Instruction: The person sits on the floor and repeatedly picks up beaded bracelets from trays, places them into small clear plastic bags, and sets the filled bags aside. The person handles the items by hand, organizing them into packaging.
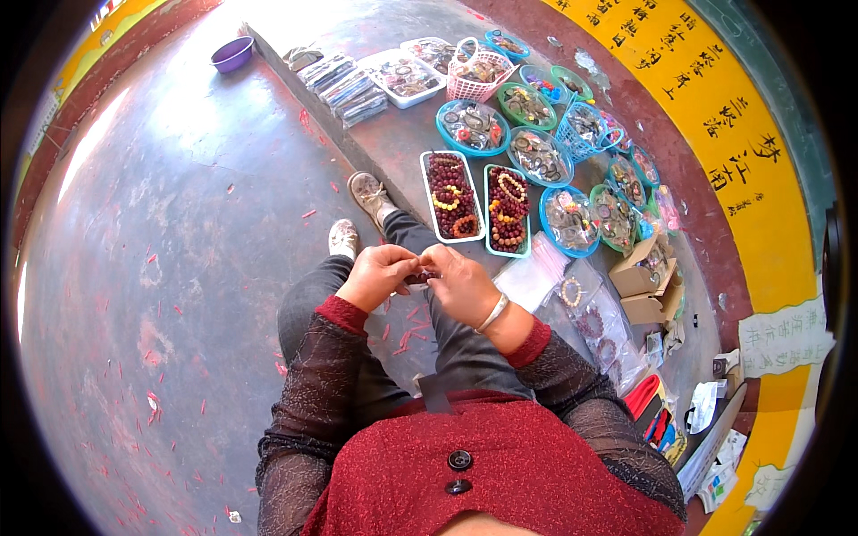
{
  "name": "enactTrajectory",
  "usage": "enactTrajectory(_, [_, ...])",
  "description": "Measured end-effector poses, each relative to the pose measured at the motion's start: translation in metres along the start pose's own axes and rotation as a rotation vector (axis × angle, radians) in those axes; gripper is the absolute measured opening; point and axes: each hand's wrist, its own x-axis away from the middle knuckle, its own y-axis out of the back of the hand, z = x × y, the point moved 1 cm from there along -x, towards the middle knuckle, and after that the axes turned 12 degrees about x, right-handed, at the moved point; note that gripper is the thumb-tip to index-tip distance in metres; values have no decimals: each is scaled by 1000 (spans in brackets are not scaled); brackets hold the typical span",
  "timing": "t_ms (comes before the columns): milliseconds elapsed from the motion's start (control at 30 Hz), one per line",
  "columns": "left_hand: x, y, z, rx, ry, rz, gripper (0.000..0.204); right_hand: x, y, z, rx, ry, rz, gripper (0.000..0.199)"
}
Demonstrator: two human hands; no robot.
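My left hand (379,276) and my right hand (463,288) meet above my lap, fingers pinched together. Between them is a dark red beaded bracelet (422,277), mostly covered by my fingers, with something whitish under it that I cannot make out. A pale bangle circles my right wrist. Just beyond my hands, two white rectangular trays lie side by side: the left tray (432,201) and the right tray (491,241). Both hold dark red bead bracelets, with yellow and orange ones on top.
Round baskets of packed trinkets crowd the raised floor ahead and right, among them a blue basket (572,253) and a pink handled basket (456,87). Bagged bracelets (597,326) and a cardboard box (636,272) lie right. A purple basin (232,55) stands far left.
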Motion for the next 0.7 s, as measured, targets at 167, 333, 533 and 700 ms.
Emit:
enactTrajectory(167, [3, 2, -3, 0, -11, -12, 19, 7, 18, -13, -337, -183, -189, 30])
enactTrajectory(333, [8, 0, -14, 35, -14, 4, 19, 23, 17, -54, -645, -343, -42, 37])
enactTrajectory(533, [7, 1, -12, 133, -16, 39, 19, 34, -1, -66, -326, -445, 99, 33])
enactTrajectory(700, [6, 2, -8, 97, -8, 60, 19, 27, -5, -52, -249, -411, 56, 15])
